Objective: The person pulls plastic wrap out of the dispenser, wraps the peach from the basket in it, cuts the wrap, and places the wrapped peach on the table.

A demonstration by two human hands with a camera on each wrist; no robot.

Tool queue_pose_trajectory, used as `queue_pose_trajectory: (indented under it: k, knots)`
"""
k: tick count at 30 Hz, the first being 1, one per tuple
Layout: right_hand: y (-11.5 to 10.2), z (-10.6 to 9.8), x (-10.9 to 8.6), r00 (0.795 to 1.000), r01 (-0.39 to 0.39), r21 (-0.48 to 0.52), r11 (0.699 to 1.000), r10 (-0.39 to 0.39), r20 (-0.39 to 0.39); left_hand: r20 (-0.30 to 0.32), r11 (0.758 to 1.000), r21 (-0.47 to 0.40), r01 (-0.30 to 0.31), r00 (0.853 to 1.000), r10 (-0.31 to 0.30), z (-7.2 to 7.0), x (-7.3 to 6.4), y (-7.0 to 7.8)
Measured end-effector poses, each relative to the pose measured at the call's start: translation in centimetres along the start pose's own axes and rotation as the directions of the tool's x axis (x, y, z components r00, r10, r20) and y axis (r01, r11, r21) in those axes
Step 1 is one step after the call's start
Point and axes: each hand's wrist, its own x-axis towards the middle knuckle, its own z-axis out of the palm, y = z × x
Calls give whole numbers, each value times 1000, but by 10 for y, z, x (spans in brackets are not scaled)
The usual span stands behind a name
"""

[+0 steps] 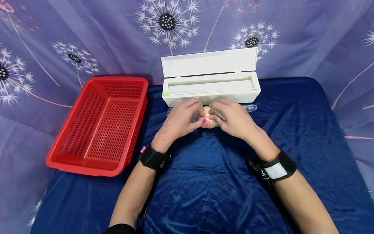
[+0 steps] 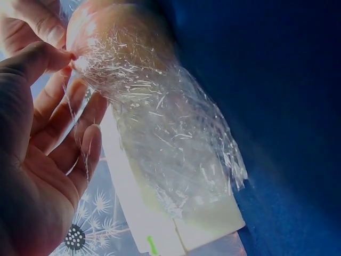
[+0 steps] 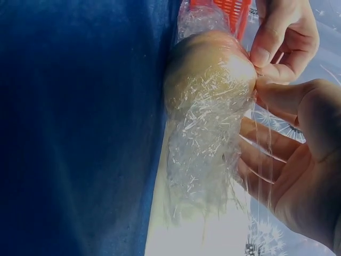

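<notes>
A yellow and red apple (image 1: 208, 122) sits on the blue cloth, with clear plastic wrap (image 2: 165, 128) drawn over it. Crinkled ends of the film spread out to both sides of the fruit. My left hand (image 1: 185, 117) pinches the wrap between thumb and index finger at the apple's upper side. Right beside it, my right hand (image 1: 232, 117) pinches the film too, the two sets of fingertips almost meeting. In the right wrist view, thin folds of wrap hang across the right hand's other fingers (image 3: 266, 154).
Just behind the hands stands a white wrap dispenser box (image 1: 213, 97), its lid (image 1: 209, 63) raised and a green slider (image 1: 166, 94) at its left end. A red plastic basket (image 1: 132, 130) is at the left of the blue cloth (image 1: 204, 182). A patterned curtain (image 1: 111, 29) hangs behind.
</notes>
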Motion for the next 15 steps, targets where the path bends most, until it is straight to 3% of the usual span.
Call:
queue_pose_trajectory:
  k: [15]
  knots:
    - [3, 0, -1, 992, -36, -58, 998, 43, 115, -4, 998, -10, -70, 998, 70, -1, -2, -3]
